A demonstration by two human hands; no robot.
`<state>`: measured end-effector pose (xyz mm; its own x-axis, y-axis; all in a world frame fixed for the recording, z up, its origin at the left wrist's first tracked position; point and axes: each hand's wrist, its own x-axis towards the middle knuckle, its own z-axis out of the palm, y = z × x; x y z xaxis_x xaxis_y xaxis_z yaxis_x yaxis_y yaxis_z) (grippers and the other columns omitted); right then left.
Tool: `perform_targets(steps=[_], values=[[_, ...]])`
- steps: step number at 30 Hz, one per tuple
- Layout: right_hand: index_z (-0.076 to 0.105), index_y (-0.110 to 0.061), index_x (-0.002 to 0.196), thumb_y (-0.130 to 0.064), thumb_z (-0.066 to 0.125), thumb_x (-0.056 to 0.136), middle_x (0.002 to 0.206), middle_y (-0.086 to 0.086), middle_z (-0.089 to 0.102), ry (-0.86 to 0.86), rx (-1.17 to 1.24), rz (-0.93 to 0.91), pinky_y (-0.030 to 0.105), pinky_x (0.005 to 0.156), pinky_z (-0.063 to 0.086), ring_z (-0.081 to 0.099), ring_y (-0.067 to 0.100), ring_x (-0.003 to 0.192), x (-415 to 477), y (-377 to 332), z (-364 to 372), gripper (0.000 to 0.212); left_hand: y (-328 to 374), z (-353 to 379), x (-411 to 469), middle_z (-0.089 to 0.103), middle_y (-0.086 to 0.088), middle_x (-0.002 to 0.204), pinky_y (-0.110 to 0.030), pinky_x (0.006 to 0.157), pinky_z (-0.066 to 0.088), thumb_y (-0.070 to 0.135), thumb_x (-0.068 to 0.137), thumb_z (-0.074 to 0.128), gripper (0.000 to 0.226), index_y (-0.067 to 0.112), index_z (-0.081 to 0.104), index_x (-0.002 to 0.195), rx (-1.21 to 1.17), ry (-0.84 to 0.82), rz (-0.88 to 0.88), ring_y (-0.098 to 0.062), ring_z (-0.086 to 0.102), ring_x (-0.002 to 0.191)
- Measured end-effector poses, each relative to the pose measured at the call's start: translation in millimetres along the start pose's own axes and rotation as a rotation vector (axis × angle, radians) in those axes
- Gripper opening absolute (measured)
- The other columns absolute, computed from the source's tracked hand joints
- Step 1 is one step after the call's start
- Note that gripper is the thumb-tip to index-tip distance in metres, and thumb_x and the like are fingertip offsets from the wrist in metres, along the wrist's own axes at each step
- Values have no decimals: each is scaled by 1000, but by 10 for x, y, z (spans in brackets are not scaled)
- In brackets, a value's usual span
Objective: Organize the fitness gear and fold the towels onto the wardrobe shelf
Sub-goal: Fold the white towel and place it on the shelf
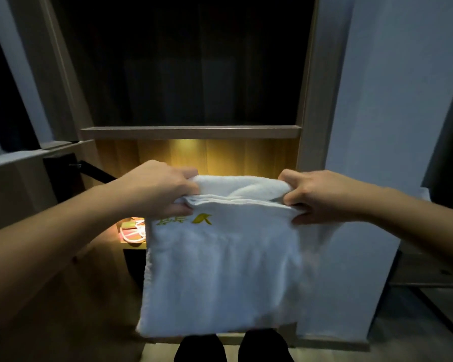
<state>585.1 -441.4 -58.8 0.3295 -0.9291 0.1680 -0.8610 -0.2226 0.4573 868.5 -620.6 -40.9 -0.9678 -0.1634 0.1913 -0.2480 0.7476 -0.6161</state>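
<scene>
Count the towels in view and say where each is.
1. The white towel hangs before the wardrobe, its top edge gripped by the left hand and right hand. More may be hidden behind it.

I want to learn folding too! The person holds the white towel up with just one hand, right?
Not one hand: the head view shows the left hand and the right hand each gripping the top edge of the white towel, holding it up.
</scene>
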Motion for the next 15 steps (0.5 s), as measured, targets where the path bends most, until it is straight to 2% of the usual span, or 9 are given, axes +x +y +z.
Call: perform_targets(steps=[3, 5, 8, 12, 15], values=[[62, -32, 99, -49, 71, 80, 116, -4, 44, -143, 62, 20, 33, 69, 52, 55, 16, 83, -62, -116, 115, 27, 100, 15, 3, 49, 8, 99, -28, 53, 41, 58, 90, 51, 27, 32, 55, 94, 11, 1, 21, -14, 40, 61], [60, -34, 103, -49, 69, 79, 114, -5, 47, -170, 86, 12, 36, 69, 51, 56, 18, 83, -109, -217, 218, 30, 175, 47, -5, 50, 8, 98, -29, 53, 39, 56, 91, 50, 24, 32, 52, 89, 5, -2, 46, -15, 41, 59], [58, -33, 107, -47, 67, 82, 110, -5, 50, -184, 94, 3, 33, 73, 48, 53, 17, 84, -165, -369, 403, 30, 268, 121, -33, 51, 7, 98, -30, 53, 38, 55, 92, 49, 25, 30, 54, 92, -32, -22, 83, -18, 52, 62], [48, -34, 108, -40, 63, 84, 112, -6, 49, -163, 172, 85, 30, 78, 43, 48, 14, 90, -220, -526, 648, 29, 348, 210, -47, 53, 9, 112, -29, 61, 50, 59, 93, 41, 31, 34, 57, 105, -47, -79, 129, -13, 59, 74], [39, -39, 119, -46, 68, 81, 129, -8, 44, -109, 352, 147, 31, 83, 48, 51, 14, 99, -165, -648, 720, 48, 351, 267, -25, 53, 8, 110, -28, 58, 47, 59, 93, 42, 32, 34, 58, 107, -44, -70, 155, -13, 59, 73]])
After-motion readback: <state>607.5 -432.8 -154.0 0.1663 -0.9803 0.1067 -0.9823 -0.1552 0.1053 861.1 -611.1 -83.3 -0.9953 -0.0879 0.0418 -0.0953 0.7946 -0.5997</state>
